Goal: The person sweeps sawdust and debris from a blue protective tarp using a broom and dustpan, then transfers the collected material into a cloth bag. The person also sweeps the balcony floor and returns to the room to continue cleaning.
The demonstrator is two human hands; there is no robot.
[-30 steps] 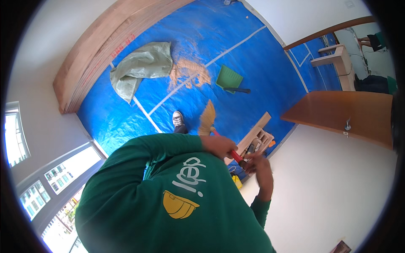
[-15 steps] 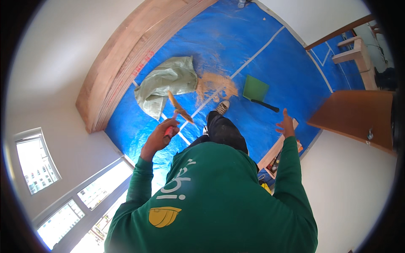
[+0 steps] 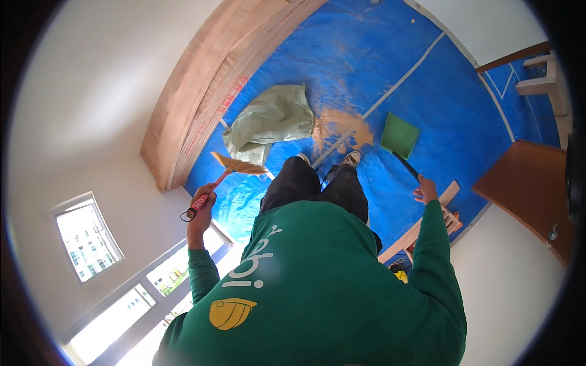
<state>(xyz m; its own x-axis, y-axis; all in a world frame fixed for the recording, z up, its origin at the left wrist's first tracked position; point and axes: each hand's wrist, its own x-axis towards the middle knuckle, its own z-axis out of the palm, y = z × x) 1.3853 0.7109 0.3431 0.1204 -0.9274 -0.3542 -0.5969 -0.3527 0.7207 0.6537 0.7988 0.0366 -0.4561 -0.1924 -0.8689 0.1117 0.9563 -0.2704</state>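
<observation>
My left hand is closed around the red handle of a short hand broom. Its straw bristles point away from me, above the blue sheet. A green dustpan with a black handle is ahead on the right. My right hand meets the end of that handle, fingers curled at it; the grip is partly hidden. Between broom and dustpan, a heap of tan sawdust-like debris lies spread on the floor, just beyond my shoes. A pale green woven sack lies crumpled to its left.
Blue sheeting with pale tape lines covers the floor. Long wooden boards are stacked along the left wall. A wooden box with items sits by my right arm, near a brown door. Windows are at the lower left.
My right hand, spread and apart from the dustpan before, now meets its handle, which has swung toward me. The broom has moved left, its bristles turned more sideways. My feet have shifted.
</observation>
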